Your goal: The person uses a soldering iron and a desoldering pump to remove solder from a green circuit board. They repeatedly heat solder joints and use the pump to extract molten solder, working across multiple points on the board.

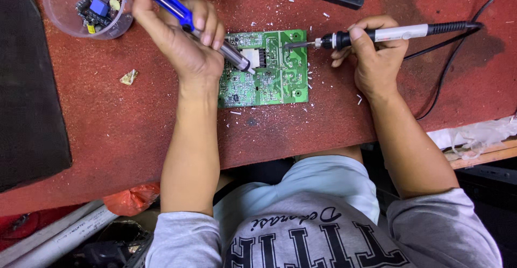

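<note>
On the red table (107, 117) lies a green circuit board (269, 71), where the left hand (183, 42) has its fingers clamped on a blue suction pump (183, 15) and the right hand (374, 58) grips a soldering iron (377, 34), both tips touching the board.

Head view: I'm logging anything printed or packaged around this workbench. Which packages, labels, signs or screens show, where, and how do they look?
No signs or screens.
Clear plastic cup: far left corner of the red bench, round, holding loose electronic parts.
Orange plastic bag: below the bench's near edge, crumpled.
Clear plastic wrap: right, past the bench edge, crumpled.
White pipe: lower left, long, with small dark print.
</note>
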